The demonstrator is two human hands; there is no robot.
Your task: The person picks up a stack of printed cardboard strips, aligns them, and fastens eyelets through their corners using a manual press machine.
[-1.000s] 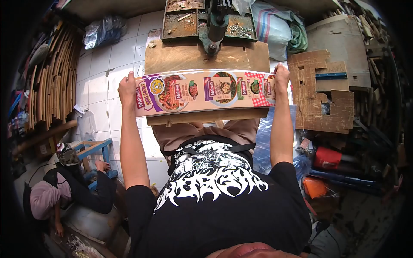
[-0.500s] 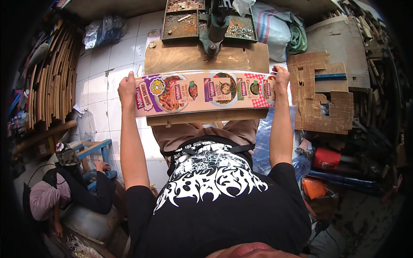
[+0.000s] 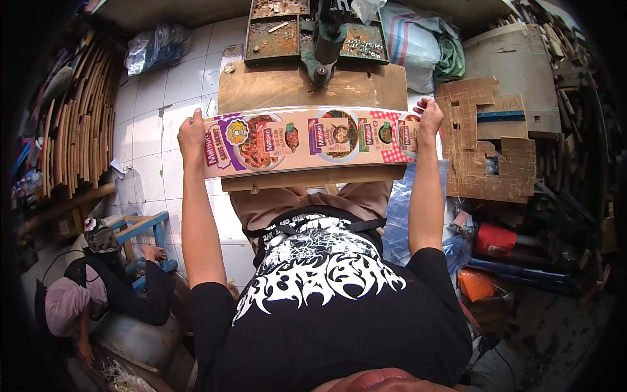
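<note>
Glossy printed panel (image 3: 304, 145) above a scuffed wooden board (image 3: 274, 88).

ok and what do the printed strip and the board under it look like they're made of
The printed strip looks like smooth card or thin plastic, perhaps laminated, given its glossy top edge; I can't tell which. The board looks like worn wood, possibly plywood, from its brown grain and pale scuffs.

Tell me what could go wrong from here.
The long food-printed panel extends past both sides of the brown wooden board, so it may slide if the bare left hand loosens.
Pushed forward, it might scuff against the dark green metal machine.
A bump could spill loose bits from the dark metal tray.
</note>
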